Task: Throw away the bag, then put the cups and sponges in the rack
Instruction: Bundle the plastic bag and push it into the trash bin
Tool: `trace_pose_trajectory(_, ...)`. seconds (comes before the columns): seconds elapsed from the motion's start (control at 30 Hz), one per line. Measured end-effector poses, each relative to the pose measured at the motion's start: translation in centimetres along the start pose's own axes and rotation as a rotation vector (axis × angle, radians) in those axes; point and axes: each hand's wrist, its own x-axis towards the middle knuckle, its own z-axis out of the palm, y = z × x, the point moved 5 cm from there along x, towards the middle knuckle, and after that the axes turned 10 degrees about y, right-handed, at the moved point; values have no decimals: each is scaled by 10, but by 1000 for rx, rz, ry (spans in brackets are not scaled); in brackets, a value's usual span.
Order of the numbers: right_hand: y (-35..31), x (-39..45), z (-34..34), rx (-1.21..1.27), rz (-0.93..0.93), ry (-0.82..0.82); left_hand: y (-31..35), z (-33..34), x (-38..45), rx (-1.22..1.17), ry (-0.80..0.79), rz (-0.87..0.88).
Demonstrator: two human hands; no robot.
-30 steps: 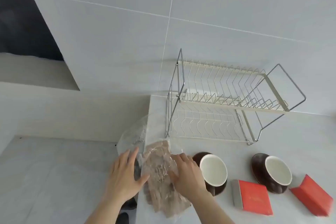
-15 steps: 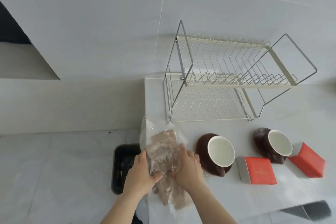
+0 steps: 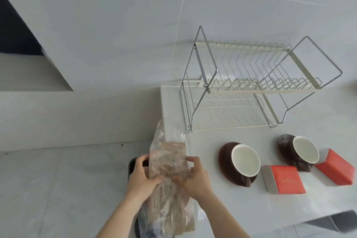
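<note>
Two hands grip a crinkled clear plastic bag [image 3: 170,170] at the desk's [image 3: 241,208] left edge: left hand [image 3: 144,177] and right hand [image 3: 195,177] both pinch it, above a dark bin [image 3: 133,166]. Two brown cups [image 3: 239,162] [image 3: 297,151] and two red sponges [image 3: 283,178] [image 3: 336,169] lie before the empty wire rack [image 3: 251,87].

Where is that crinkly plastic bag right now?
In the head view, the bag is low and centre, gripped between the left hand and right hand at the counter's left edge, above the dark bin.
</note>
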Motion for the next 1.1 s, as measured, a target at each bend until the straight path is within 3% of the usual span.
trace_pose_trajectory(0.43,-82,-18,81,4,-150,-185,-17,-100,24,-290,242,-166)
trace_pose_trajectory(0.83,-49,-1,150,27,75,-174,-88,-111,45,-176,169,-271)
trace_pose_trajectory(1.1,6,20,184,-39,345,-131,-147,-93,66,-127,228,-356)
